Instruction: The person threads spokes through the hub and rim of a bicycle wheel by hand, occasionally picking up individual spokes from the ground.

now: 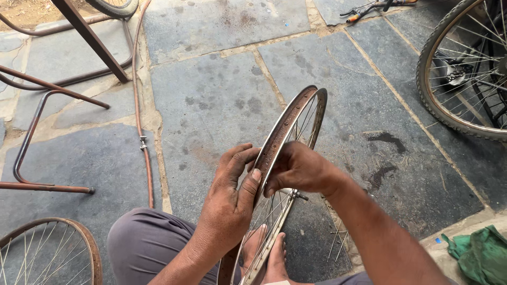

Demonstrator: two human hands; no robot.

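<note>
A bare, rusty bicycle wheel rim (289,122) with thin spokes stands upright on edge between my knees, its lower part held by my bare feet. My left hand (232,184) wraps the near side of the rim, thumb pressed along its edge. My right hand (297,169) grips the rim from the right, fingers curled over the inner channel. The hub axle (300,196) pokes out just below my right hand.
Several loose spokes (338,240) lie on the stone floor to the right. A tyred bicycle wheel (455,74) stands at the far right, another rim (53,248) at bottom left. A rusty metal frame (47,84), a hose (141,105) and a green cloth (483,253) are nearby.
</note>
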